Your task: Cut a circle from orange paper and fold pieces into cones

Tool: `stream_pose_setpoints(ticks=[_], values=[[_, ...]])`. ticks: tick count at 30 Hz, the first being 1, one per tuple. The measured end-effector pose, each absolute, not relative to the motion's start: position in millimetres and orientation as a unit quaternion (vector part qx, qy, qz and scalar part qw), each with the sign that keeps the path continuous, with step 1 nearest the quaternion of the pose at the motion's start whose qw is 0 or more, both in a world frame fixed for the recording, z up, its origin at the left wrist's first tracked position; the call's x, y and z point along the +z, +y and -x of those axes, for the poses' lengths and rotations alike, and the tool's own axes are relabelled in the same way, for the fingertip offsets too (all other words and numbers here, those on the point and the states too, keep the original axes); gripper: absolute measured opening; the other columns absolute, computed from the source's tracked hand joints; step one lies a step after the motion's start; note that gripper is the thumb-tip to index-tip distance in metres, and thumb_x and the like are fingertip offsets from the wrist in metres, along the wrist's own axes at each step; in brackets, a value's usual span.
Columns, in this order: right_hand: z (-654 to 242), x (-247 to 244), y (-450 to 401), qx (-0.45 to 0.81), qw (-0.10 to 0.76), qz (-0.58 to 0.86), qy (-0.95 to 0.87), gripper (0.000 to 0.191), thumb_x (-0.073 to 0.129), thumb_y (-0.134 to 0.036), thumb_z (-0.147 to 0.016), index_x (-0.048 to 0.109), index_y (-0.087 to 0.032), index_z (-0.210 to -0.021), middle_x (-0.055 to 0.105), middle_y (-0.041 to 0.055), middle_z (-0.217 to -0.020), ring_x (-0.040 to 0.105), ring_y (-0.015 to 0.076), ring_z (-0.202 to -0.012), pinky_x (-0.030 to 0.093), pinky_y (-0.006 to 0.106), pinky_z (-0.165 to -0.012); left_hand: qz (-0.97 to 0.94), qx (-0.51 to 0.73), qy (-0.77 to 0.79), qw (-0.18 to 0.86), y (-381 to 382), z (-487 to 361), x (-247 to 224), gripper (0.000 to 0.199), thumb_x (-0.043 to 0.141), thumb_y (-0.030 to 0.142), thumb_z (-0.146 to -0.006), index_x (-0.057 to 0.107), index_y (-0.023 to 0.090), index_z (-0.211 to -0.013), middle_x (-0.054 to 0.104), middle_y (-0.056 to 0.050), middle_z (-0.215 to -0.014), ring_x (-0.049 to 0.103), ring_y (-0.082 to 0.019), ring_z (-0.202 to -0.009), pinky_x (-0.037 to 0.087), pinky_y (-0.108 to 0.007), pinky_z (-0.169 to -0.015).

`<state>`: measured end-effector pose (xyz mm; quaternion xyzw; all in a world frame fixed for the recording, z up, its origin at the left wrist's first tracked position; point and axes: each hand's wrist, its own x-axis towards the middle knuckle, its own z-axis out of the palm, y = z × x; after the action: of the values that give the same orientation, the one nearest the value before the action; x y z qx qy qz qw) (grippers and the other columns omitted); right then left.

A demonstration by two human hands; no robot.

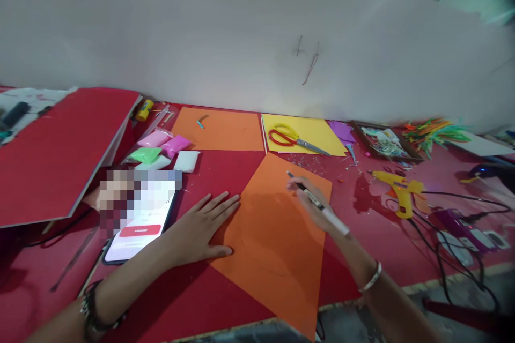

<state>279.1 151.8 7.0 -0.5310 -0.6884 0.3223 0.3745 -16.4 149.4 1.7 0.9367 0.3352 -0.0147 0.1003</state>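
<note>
A sheet of orange paper (277, 241) lies at an angle on the red tabletop in front of me. My left hand (209, 222) rests flat with fingers spread, thumb and fingertips at the sheet's left edge. My right hand (311, 201) is closed around a black-and-white pen (316, 201) above the upper right part of the paper. The pen's slim end points up and left; whether it touches the sheet I cannot tell. To the left of my left hand lies a lit phone (140, 225), its upper part blurred out.
Scissors (301, 142) lie on yellow paper (322, 128) at the back, beside more orange paper (225, 131). Small bags of clay (175, 144) sit left. At right are a yellow glue gun (398, 187), cables, a purple power strip (462, 230) and a tray (386, 142). A red board (60, 155) stands left.
</note>
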Motion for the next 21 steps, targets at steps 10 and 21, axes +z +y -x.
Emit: stream_pose_setpoints(ticks=[10, 21], values=[[-209.6, -1.6, 160.9, 0.532, 0.347, 0.463, -0.618, 0.007, 0.056, -0.023, -0.073, 0.055, -0.019, -0.079, 0.061, 0.0002, -0.071, 0.058, 0.0114, -0.064, 0.043, 0.023, -0.057, -0.912, 0.009, 0.407, 0.043, 122.6, 9.9, -7.9, 0.087, 0.023, 0.071, -0.077, 0.026, 0.007, -0.136, 0.024, -0.014, -0.142, 0.024, -0.029, -0.13, 0.018, -0.042, -0.104], [-205.3, -9.8, 165.2, 0.51, 0.314, 0.468, -0.65, 0.001, 0.053, -0.017, -0.072, 0.054, -0.017, -0.071, 0.061, -0.0002, -0.064, 0.048, 0.0076, -0.051, 0.035, 0.019, -0.048, -0.897, -0.019, 0.442, 0.017, 112.3, 4.0, -10.4, 0.075, 0.026, 0.064, -0.081, 0.03, 0.012, -0.135, 0.021, -0.013, -0.143, 0.021, -0.03, -0.131, 0.023, -0.048, -0.1]])
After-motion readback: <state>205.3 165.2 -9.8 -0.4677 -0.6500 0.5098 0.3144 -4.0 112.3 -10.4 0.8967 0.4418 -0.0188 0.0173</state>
